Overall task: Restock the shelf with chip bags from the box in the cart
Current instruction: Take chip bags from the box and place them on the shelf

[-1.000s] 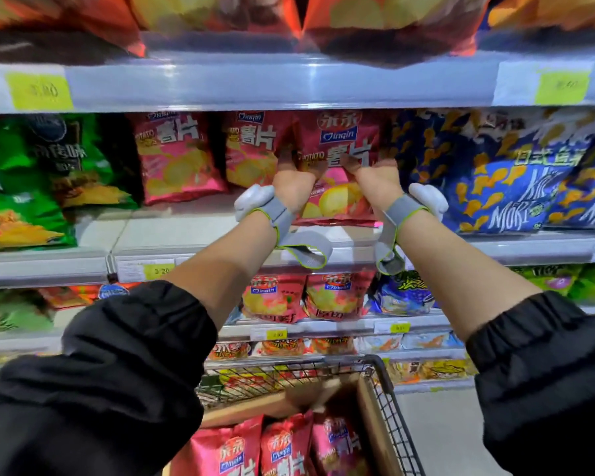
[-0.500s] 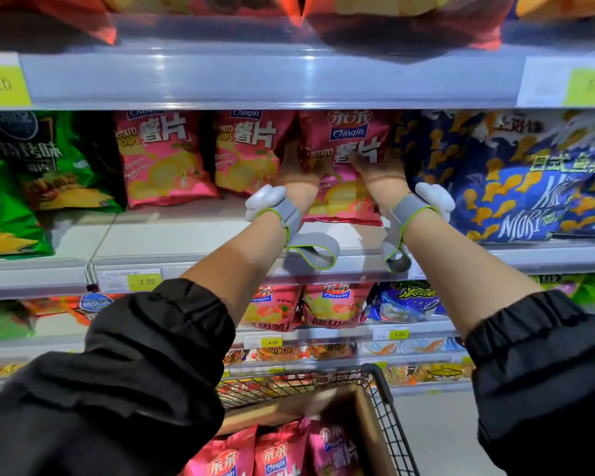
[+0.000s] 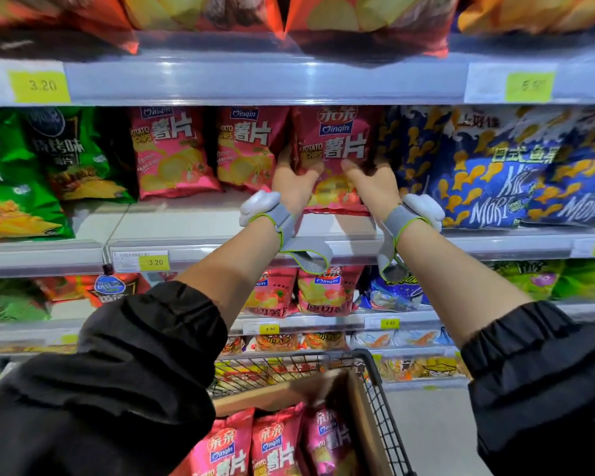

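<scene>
A pink chip bag (image 3: 337, 139) stands upright on the middle shelf (image 3: 323, 247), right of two matching pink bags (image 3: 248, 146). My left hand (image 3: 294, 182) grips its lower left side, thumb across the front. My right hand (image 3: 371, 182) holds its lower right side the same way. Both wrists wear grey straps with white pods. Below, a cardboard box (image 3: 358, 407) in the wire cart (image 3: 385, 407) holds several more pink bags (image 3: 272, 444).
Green bags (image 3: 66, 156) fill the shelf's left end, blue fish-print bags (image 3: 495, 166) the right. The upper shelf rail (image 3: 255, 80) hangs just above the held bag. Lower shelves carry more snacks. Grey floor (image 3: 433, 434) lies right of the cart.
Both hands have pushed the pink bag a little farther back and upright on the shelf. The view has shifted slightly; the cart stays put.
</scene>
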{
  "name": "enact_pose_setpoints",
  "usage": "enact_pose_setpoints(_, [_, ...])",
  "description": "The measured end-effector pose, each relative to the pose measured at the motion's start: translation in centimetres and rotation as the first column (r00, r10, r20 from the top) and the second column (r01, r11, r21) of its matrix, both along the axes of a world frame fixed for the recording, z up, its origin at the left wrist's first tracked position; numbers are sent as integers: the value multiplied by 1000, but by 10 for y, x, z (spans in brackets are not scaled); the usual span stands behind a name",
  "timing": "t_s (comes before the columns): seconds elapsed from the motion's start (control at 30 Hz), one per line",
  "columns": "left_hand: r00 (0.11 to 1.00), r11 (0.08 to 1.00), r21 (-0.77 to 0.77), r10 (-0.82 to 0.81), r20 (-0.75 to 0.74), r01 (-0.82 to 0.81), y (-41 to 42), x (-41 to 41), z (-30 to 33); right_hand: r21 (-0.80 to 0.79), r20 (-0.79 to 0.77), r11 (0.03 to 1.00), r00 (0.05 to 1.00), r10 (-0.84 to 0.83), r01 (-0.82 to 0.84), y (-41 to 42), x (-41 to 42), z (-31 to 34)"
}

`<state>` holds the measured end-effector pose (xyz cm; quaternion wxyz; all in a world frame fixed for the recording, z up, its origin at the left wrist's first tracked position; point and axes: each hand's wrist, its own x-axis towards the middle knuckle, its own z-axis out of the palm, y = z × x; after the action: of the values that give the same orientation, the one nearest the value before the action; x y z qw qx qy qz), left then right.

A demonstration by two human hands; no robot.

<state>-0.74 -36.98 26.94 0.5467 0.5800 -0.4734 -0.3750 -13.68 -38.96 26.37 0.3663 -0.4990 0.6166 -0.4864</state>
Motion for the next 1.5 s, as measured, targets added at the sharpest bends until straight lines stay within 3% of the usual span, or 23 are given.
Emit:
enact_pose_setpoints(0.33, [984,999,49,-3,177,-6,82,0,-24,16,-65,995,993,102,-101,79,-10,-18])
enact_pose_setpoints(0.57, [983,989,127,49,176,-72,155,13,-86,111,-89,972,972,220,-209,140,-22,-78])
enact_pose_setpoints(0.73, [988,957,287,1,156,-46,202,25,-147,195,-58,945,959,278,-262,177,-16,-126])
enact_pose_setpoints(1.03, [998,783,620,28,48,-51,278,41,-254,450,18,828,930,367,-335,243,16,-228])
enact_pose_setpoints(1.4, [994,541,841,81,-77,21,332,62,-359,774,-36,569,879,476,-277,289,43,-349])
enact_pose_setpoints(1.5, [986,512,856,98,-136,67,335,70,-384,798,-72,568,904,422,-202,295,47,-382])
